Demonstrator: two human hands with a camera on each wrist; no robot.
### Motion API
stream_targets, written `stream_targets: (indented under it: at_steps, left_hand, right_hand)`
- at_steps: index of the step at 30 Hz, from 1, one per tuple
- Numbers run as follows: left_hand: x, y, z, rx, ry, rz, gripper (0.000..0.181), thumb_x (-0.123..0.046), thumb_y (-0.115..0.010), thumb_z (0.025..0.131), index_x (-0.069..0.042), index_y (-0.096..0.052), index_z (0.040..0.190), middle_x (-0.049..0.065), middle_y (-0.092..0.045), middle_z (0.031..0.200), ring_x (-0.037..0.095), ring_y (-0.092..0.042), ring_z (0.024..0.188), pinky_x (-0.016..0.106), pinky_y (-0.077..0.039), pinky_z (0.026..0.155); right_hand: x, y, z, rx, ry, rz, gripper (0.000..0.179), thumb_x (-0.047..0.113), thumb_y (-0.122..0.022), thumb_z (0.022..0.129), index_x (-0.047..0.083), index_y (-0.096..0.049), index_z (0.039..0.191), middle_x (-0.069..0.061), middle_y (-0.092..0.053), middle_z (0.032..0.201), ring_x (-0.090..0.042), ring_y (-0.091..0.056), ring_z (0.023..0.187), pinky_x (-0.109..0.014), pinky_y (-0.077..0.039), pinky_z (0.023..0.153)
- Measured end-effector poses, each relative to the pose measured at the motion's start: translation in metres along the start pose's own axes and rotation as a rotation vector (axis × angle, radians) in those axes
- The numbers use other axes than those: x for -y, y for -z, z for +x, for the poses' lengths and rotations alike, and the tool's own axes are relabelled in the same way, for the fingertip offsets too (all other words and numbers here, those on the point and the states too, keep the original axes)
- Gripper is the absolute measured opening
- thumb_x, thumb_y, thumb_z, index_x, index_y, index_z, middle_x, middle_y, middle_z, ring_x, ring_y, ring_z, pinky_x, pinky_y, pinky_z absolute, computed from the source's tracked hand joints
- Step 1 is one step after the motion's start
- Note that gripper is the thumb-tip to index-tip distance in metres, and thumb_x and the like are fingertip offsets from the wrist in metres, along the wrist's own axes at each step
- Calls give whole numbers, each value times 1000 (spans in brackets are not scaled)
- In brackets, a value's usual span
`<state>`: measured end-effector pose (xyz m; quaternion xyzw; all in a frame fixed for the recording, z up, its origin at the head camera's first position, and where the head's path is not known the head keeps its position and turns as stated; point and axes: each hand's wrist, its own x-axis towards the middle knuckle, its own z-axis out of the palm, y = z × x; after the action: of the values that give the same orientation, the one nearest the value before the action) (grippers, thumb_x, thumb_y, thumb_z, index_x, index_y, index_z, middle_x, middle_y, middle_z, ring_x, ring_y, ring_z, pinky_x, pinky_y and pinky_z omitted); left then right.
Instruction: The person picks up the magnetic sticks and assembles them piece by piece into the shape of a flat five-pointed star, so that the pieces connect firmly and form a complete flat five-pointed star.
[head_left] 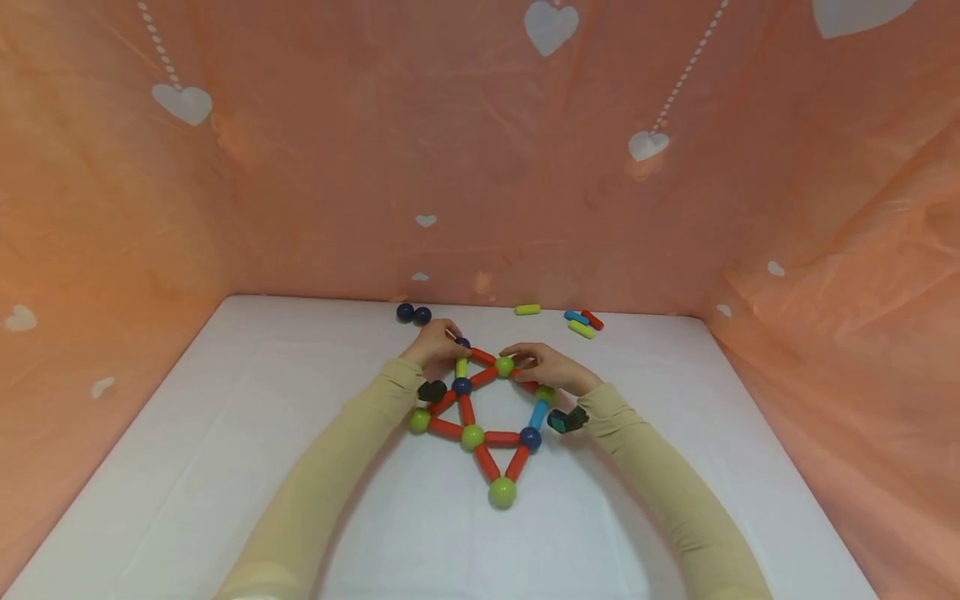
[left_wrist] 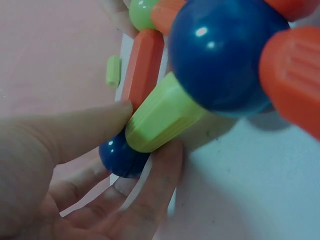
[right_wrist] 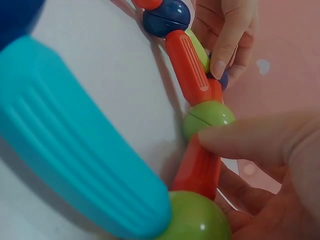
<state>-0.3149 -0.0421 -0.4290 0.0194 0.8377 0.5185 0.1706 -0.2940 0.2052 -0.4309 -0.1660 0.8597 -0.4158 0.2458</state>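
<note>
A flat frame of rods and balls lies on the white table, with triangles joined around an open middle. At its far left corner my left hand [head_left: 433, 345] pinches a dark blue ball [left_wrist: 114, 159], where a yellow-green rod [left_wrist: 160, 117] and a red rod [left_wrist: 144, 62] meet. My right hand [head_left: 557, 368] grips the far green ball [head_left: 504, 367], its thumb at the joint with a red rod [right_wrist: 196, 167]. A light blue rod [head_left: 538, 414] links another green ball [right_wrist: 197, 217] to a dark blue ball [head_left: 530, 438]. The nearest corner is a green ball [head_left: 502, 492].
Two loose dark blue balls [head_left: 406, 312] sit near the table's back edge. To their right lie a yellow-green rod [head_left: 527, 309] and a small group with a blue rod [head_left: 576, 317], a red rod [head_left: 592, 320] and another yellow-green rod [head_left: 581, 330]. An orange cloth [head_left: 465, 167] encloses the table.
</note>
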Motion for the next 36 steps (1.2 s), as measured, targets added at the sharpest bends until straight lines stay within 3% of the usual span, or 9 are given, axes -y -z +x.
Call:
stream_targets:
  at_steps: [4,8,17,20,23,27,31,33,36]
  left_hand:
    - [0,2,1,-30,-21,76,29,-7,-75,88,3,-59,109,18,-60,106,24,-59,90,25,-52,75]
    - [2,3,4,-46,-32,96,32,-8,-77,87,4,-60,111,18,-63,104,22,-62,85,24,-55,72]
    - [6,5,-1,-34,-31,-4,33,-4,-76,88,5,-61,116,17,-63,104,19,-63,82,27,-61,73]
    - [9,8,-5,1,-31,-30,41,-4,-76,87,5,-60,123,19,-62,111,22,-63,89,29,-61,81]
    - [13,12,-9,52,-47,-11,52,-5,-77,86,2,-56,133,23,-61,125,28,-63,105,36,-57,96]
    - [20,15,-17,122,-69,14,68,-8,-78,85,-4,-48,146,23,-53,146,38,-49,136,49,-41,118]
    - [26,16,-32,194,-25,-59,76,-12,-77,87,-12,-40,154,18,-39,160,40,-38,146,55,-37,119]
    - [29,16,-40,247,10,-160,78,-10,-74,90,-14,-35,157,16,-31,164,39,-43,144,55,-40,117]
    - [32,17,-51,310,18,-235,82,-5,-74,90,-15,-29,159,17,-28,165,38,-50,139,52,-45,114]
  right_hand:
    - [2,-2,-1,-17,0,9,46,8,-60,99,8,-53,144,-21,-57,141,-34,-53,126,-43,-51,107]
    - [2,-2,0,-26,-6,19,46,8,-60,99,10,-54,144,-19,-57,141,-34,-52,127,-45,-50,108]
    - [-6,2,-4,18,-8,31,46,12,-59,100,10,-53,145,-19,-56,142,-33,-52,129,-44,-50,108]
    - [-9,6,-8,43,-31,59,46,13,-59,100,12,-52,146,-19,-56,142,-33,-53,129,-42,-52,105]
    - [-11,10,-10,61,-27,62,47,13,-59,101,11,-52,147,-20,-57,142,-32,-53,129,-40,-52,104]
    - [-15,14,-12,77,-9,58,47,12,-59,100,9,-52,147,-20,-58,141,-30,-53,127,-37,-52,101]
    - [-17,15,-12,86,-4,57,47,11,-60,100,9,-53,146,-20,-59,140,-28,-55,123,-33,-52,97]
    - [-17,16,-12,89,-3,60,47,11,-61,100,9,-53,146,-20,-59,139,-27,-55,122,-31,-53,95]
    - [-17,15,-11,92,-1,61,47,11,-61,99,8,-53,146,-20,-59,138,-27,-55,121,-31,-53,95]
